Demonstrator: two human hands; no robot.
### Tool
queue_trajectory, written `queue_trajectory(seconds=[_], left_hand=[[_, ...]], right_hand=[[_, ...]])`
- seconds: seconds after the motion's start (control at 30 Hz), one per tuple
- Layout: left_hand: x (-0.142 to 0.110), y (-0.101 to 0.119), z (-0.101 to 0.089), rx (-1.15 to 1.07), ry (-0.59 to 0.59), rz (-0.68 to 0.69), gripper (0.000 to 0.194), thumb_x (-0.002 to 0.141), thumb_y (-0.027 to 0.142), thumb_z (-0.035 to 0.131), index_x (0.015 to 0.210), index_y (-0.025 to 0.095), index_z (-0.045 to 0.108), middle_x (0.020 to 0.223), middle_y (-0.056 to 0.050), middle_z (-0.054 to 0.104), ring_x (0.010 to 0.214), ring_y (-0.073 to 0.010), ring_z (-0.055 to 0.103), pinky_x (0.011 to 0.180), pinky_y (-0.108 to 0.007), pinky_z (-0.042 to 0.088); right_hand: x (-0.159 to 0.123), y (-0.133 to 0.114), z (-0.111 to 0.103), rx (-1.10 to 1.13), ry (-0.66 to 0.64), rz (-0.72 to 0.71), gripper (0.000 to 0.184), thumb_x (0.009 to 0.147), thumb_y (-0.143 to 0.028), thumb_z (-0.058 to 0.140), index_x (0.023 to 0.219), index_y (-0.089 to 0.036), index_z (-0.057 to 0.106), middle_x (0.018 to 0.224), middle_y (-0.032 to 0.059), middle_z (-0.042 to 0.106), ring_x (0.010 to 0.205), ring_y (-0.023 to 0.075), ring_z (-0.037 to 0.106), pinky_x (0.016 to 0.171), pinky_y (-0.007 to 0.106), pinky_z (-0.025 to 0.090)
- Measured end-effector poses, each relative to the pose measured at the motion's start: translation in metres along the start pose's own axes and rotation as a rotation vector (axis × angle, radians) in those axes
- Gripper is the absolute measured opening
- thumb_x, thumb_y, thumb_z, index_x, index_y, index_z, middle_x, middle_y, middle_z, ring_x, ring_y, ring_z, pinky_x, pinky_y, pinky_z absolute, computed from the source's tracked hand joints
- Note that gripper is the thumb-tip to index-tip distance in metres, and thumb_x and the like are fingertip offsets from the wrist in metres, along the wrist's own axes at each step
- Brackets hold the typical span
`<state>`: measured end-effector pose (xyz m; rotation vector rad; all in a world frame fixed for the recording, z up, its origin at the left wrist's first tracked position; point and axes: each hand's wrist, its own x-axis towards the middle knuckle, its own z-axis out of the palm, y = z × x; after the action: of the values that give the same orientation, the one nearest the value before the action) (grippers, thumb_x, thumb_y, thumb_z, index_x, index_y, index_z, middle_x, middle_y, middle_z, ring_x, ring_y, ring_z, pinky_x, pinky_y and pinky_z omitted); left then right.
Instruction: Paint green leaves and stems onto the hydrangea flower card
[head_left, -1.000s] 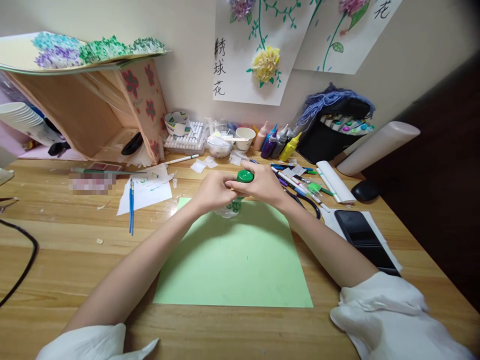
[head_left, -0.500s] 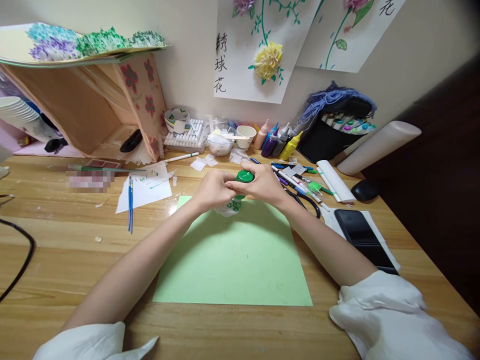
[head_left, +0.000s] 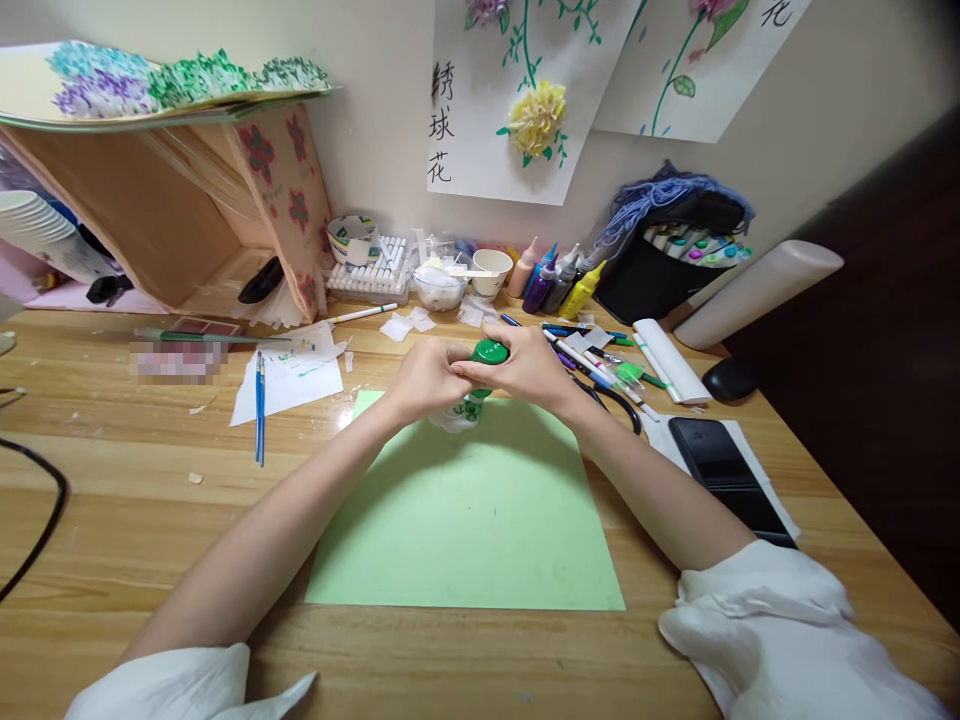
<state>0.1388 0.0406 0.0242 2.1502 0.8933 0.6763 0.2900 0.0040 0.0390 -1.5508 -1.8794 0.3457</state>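
Both my hands meet over the far edge of a light green paper sheet on the wooden desk. My left hand is closed around the clear body of a small bottle with green print. My right hand is closed with its fingertips pinching the bottle's green cap. The bottle stands upright between the two hands, and most of its body is hidden by my fingers.
Left of the sheet lie a white paper and blue brushes. Right of it are scissors, markers, a paper roll, a black phone and a mouse. Paint bottles, cups and a marker case line the wall.
Hands and bottle stay in the same grip. The whole scene has shifted very slightly in the picture from a small head movement.
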Motion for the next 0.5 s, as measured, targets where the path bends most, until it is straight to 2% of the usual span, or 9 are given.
queue_trajectory(seconds=[0.5], left_hand=[[-0.0004, 0.0042, -0.0015, 0.024, 0.002, 0.0, 0.019, 0.064, 0.026, 0.048, 0.051, 0.015, 0.039, 0.058, 0.003, 0.024, 0.054, -0.0065, 0.03, 0.048, -0.021, 0.018]], right_hand=[[-0.0005, 0.0011, -0.0003, 0.0, 0.007, -0.019, 0.053, 0.068, -0.052, 0.067, 0.057, -0.02, 0.026, 0.053, -0.0067, 0.03, 0.054, 0.0079, 0.029, 0.052, 0.025, 0.019]])
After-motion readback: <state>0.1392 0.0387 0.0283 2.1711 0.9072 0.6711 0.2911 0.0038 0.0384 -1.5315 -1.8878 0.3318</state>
